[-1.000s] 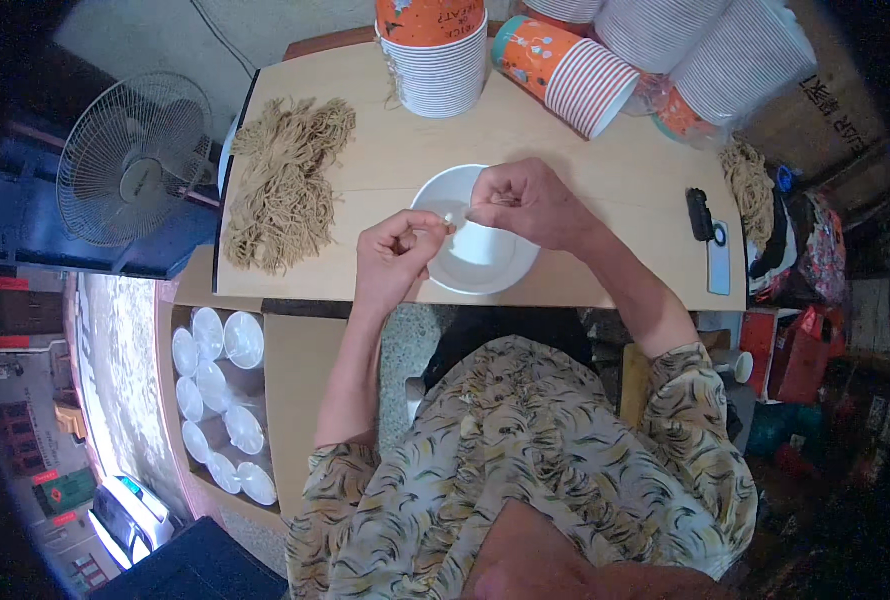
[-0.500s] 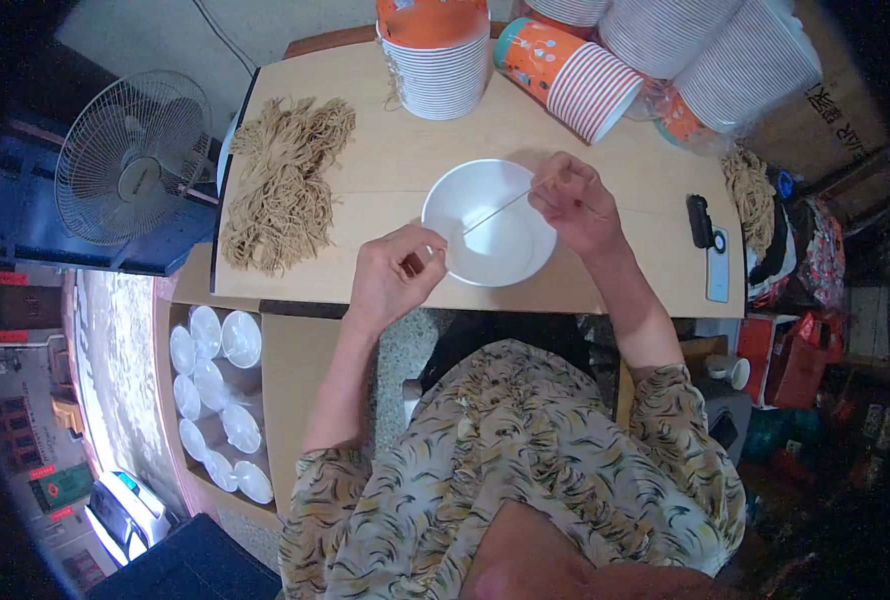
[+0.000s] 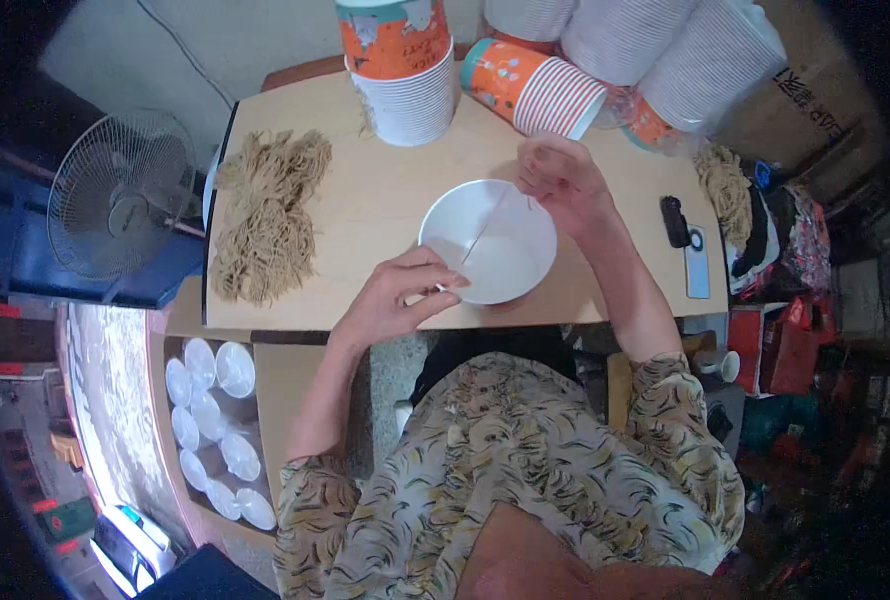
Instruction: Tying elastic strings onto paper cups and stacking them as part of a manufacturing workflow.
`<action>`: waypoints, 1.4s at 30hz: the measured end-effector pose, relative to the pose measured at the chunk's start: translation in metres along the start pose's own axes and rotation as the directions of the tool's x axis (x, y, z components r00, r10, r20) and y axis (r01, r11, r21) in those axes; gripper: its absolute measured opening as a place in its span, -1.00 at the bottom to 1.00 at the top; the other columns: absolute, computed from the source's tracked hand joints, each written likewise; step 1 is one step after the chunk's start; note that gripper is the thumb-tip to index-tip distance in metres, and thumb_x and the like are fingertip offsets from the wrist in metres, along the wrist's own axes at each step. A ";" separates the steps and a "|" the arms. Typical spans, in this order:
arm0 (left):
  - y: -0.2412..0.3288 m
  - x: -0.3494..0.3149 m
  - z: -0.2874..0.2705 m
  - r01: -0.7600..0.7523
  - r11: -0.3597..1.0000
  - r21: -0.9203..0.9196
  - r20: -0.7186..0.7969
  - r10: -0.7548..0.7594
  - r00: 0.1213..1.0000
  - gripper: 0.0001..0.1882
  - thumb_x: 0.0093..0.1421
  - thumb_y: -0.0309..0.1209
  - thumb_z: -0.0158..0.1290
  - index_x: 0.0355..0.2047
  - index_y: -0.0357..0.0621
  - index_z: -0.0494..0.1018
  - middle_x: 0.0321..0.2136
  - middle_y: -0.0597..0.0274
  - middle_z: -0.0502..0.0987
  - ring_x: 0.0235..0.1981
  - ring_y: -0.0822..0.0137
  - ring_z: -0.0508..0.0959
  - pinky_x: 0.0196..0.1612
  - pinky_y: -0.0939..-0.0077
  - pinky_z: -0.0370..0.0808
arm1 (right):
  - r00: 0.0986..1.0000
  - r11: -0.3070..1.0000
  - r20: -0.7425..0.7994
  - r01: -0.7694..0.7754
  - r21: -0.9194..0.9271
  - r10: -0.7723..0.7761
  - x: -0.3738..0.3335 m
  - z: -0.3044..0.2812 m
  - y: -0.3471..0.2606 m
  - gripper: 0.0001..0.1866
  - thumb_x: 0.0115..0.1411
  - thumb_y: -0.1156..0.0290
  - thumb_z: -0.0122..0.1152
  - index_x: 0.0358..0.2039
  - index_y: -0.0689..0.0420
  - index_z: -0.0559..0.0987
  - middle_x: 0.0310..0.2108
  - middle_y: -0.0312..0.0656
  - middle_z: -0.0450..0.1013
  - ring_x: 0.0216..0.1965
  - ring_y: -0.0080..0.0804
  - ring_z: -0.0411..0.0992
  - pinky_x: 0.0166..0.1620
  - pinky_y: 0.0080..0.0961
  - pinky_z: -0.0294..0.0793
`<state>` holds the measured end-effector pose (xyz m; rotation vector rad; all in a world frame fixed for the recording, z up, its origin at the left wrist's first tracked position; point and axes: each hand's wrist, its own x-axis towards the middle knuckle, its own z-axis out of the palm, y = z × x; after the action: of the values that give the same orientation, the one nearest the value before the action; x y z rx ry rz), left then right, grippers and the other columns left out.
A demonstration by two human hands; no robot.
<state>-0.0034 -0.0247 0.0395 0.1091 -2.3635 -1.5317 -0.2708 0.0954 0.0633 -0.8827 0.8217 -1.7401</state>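
Note:
A white paper bowl (image 3: 510, 262) lies on the wooden table (image 3: 365, 200) in front of me. A thin pale string (image 3: 485, 228) is stretched across the bowl's opening. My left hand (image 3: 397, 297) pinches one end of the string at the bowl's near left rim. My right hand (image 3: 562, 178) pinches the other end above the bowl's far right rim.
A pile of tan string bundles (image 3: 267, 213) lies on the table's left. Stacks of orange and white paper bowls (image 3: 405, 70) stand and lie at the back. A second string bundle (image 3: 727, 190), a phone (image 3: 696, 262), a floor fan (image 3: 120, 195) and a box of white bowls (image 3: 215, 420) surround the table.
My hands were close together over the bowl; they have drawn apart, the left toward me and the right away, pulling the string taut across the bowl.

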 end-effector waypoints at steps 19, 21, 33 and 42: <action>0.023 0.090 -0.028 -0.395 0.158 -0.905 -0.404 -0.033 0.914 -0.74 0.38 -0.37 0.05 0.00 -0.24 0.48 -0.11 0.23 0.59 -0.21 0.46 0.57 -0.09 0.58 0.53 | 0.772 0.247 0.339 0.528 -0.812 -0.537 0.031 0.031 -0.095 0.74 -0.57 -0.02 0.78 0.47 0.15 -0.28 0.48 -0.06 -0.19 0.47 -0.11 -0.07 0.43 -0.07 0.03; 0.030 0.102 -0.039 -0.359 0.179 -0.916 -0.366 -0.003 0.931 -0.71 0.39 -0.36 0.04 0.04 -0.24 0.44 -0.12 0.25 0.58 -0.20 0.47 0.56 -0.12 0.59 0.53 | 0.772 0.313 0.339 0.556 -0.770 -0.537 0.049 0.039 -0.105 0.70 -0.53 0.01 0.78 0.47 0.15 -0.28 0.48 -0.06 -0.17 0.46 -0.10 -0.05 0.43 -0.08 0.04; -0.017 0.221 -0.221 -0.361 -0.016 -0.933 -0.361 0.032 0.932 -0.69 0.38 -0.46 -0.02 0.11 -0.19 0.38 -0.35 0.33 0.54 -0.53 0.59 0.51 -0.58 0.82 0.45 | 0.886 0.044 0.216 0.256 -0.966 -0.409 0.191 0.072 -0.195 0.20 -0.27 -0.02 0.57 0.36 0.23 0.22 0.20 0.10 0.36 0.21 -0.13 0.37 0.26 -0.34 0.31; -0.103 0.262 -0.236 -0.347 -0.100 -0.933 -0.329 -0.162 0.930 -0.69 0.29 -0.59 -0.08 0.04 -0.40 0.36 -0.38 0.21 0.50 -0.46 0.53 0.54 -0.50 0.83 0.54 | 0.995 -0.077 0.098 0.096 -0.992 -0.021 0.278 0.086 -0.170 0.13 -0.20 -0.14 0.50 0.28 0.30 0.31 0.15 0.14 0.40 0.17 -0.07 0.39 0.18 -0.27 0.38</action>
<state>-0.1899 -0.3367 0.0935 -0.1596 -0.3049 -2.4802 -0.3456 -0.1298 0.3023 -1.9521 2.2195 -0.7641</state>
